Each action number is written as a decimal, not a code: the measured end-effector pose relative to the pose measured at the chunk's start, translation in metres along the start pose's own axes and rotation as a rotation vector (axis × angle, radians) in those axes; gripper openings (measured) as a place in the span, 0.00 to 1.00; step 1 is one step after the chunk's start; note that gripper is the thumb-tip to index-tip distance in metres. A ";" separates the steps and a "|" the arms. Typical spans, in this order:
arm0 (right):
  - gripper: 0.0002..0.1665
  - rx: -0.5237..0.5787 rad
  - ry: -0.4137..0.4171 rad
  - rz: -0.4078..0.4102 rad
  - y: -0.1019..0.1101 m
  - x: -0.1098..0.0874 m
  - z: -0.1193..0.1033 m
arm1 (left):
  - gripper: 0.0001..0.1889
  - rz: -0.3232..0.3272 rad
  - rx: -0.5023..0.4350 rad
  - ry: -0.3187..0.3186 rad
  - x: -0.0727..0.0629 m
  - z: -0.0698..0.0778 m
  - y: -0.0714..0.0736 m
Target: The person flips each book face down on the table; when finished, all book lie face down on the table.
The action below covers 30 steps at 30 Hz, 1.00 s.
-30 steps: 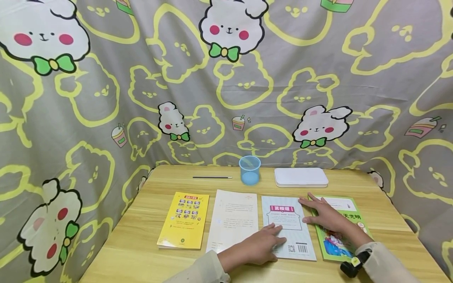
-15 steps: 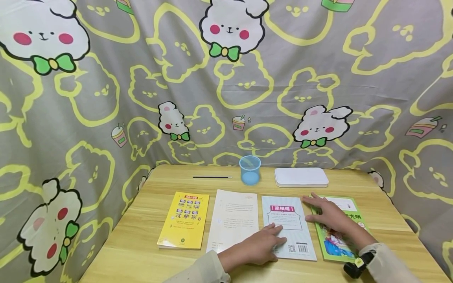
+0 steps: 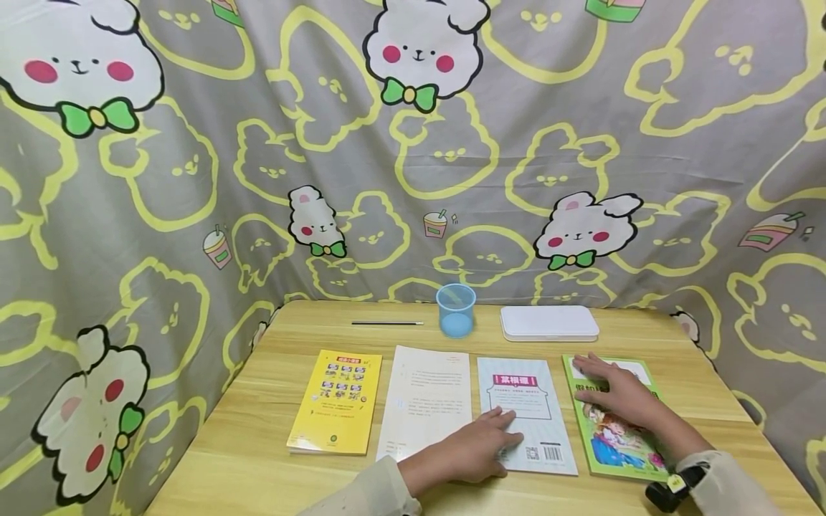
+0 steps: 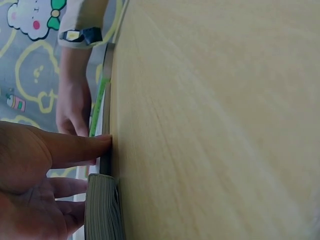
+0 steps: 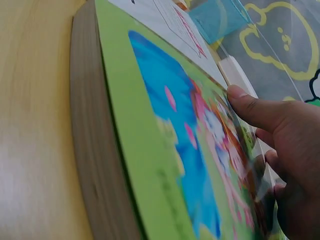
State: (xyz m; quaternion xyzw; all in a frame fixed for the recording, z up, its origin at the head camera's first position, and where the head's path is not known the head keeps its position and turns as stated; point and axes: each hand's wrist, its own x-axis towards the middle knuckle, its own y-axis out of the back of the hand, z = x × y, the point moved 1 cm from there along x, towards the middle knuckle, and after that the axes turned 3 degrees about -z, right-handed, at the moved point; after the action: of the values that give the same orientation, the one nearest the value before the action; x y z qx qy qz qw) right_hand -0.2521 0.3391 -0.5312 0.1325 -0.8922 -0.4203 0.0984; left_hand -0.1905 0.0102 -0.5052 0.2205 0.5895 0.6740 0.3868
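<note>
My left hand [image 3: 470, 448] rests with spread fingers at the lower left of a pale blue book [image 3: 532, 423], back cover up. In the left wrist view its thumb [image 4: 82, 150] lies at a book's edge. My right hand [image 3: 622, 395] lies over the upper part of a green book [image 3: 609, 437] with a colourful picture cover. The right wrist view has its thumb [image 5: 255, 107] at the cover's edge, fingers loosely bent; the thick page block [image 5: 100, 130] sits flat on the table. Part of the green book's title is hidden under the hand.
To the left lie a cream book [image 3: 429, 401] and a yellow book [image 3: 338, 405], in line with the others. Behind them are a black pencil [image 3: 387, 323], a blue mesh cup [image 3: 456, 315] and a white case [image 3: 548, 324]. A patterned curtain [image 3: 452, 179] hangs behind the wooden table [image 3: 245, 416].
My right hand has slid rightward from the gap beside the pale blue book onto the green book, uncovering its left edge. My left hand and the books have stayed where they were.
</note>
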 end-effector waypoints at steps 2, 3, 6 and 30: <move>0.47 0.002 -0.009 -0.001 0.004 -0.003 0.004 | 0.34 0.000 0.004 -0.003 0.000 0.000 0.000; 0.47 0.001 -0.014 -0.002 0.006 -0.004 0.006 | 0.34 0.001 0.005 -0.006 0.000 0.000 0.000; 0.47 -0.012 -0.025 0.000 0.012 -0.008 0.010 | 0.34 -0.003 0.009 -0.008 0.000 0.001 0.001; 0.47 0.014 -0.129 0.043 0.046 -0.028 0.055 | 0.34 -0.021 -0.001 0.009 0.001 0.001 0.002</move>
State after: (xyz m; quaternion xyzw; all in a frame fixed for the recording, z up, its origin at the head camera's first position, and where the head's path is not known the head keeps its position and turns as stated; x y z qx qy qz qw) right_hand -0.2490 0.4161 -0.5321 0.0868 -0.9024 -0.4193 0.0488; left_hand -0.1905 0.0113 -0.5032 0.2110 0.5931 0.6712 0.3914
